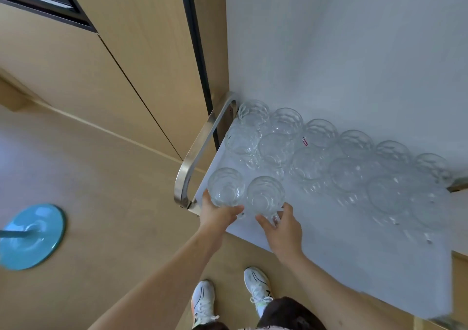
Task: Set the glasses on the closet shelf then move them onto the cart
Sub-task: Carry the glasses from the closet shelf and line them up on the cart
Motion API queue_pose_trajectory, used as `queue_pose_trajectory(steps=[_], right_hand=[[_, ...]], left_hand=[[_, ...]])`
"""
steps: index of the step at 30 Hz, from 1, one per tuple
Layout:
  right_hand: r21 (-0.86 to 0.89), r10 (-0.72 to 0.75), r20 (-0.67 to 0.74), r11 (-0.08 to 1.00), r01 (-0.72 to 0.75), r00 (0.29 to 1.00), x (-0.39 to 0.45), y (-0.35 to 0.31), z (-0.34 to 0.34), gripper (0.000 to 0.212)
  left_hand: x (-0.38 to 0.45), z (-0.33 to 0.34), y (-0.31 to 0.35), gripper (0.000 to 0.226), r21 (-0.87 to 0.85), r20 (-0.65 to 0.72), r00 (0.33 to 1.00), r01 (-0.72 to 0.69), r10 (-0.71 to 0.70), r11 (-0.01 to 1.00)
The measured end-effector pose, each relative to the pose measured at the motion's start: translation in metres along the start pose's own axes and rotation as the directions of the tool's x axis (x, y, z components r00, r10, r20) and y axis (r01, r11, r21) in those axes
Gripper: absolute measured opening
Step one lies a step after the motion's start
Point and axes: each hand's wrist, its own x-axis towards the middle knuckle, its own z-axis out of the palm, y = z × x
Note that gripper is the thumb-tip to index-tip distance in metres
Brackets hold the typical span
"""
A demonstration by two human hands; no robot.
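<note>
Below me stands a cart with a pale grey top (pixel 354 258) and a curved metal handle (pixel 195 152) at its left end. Several clear glasses (pixel 314 162) stand on it in rows along the wall side. At the cart's near left corner my left hand (pixel 217 215) grips one clear glass (pixel 226 186). Right beside it my right hand (pixel 281 231) grips a second clear glass (pixel 266 195). Both glasses are upright, at or just above the cart top; I cannot tell whether they touch it.
Wooden closet doors (pixel 106 58) rise to the left of the cart, and a pale wall (pixel 342 51) runs behind it. A round turquoise base with a pole (pixel 30 236) sits on the wooden floor at left. My white shoes (pixel 255 286) are just below the cart's near edge.
</note>
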Motion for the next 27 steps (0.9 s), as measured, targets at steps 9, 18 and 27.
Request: queue_pose_trajectory(steps=[9, 18, 27], right_hand=[[0.008, 0.003, -0.016, 1.000, -0.003, 1.000, 0.012, -0.006, 0.003, 0.052], [0.020, 0.040, 0.002, 0.999, -0.040, 0.999, 0.030, -0.010, 0.002, 0.061], [-0.048, 0.059, -0.009, 0.997, -0.059, 0.998, 0.024, -0.019, -0.001, 0.059]], left_hand=[[0.014, 0.011, 0.019, 0.074, -0.041, 0.052, 0.998, -0.018, 0.020, 0.999], [0.030, 0.016, 0.024, 0.071, 0.060, -0.005, 1.000, -0.023, 0.023, 0.998], [0.018, 0.009, 0.035, 0.094, 0.441, -0.020, 0.984, -0.151, 0.177, 0.885]])
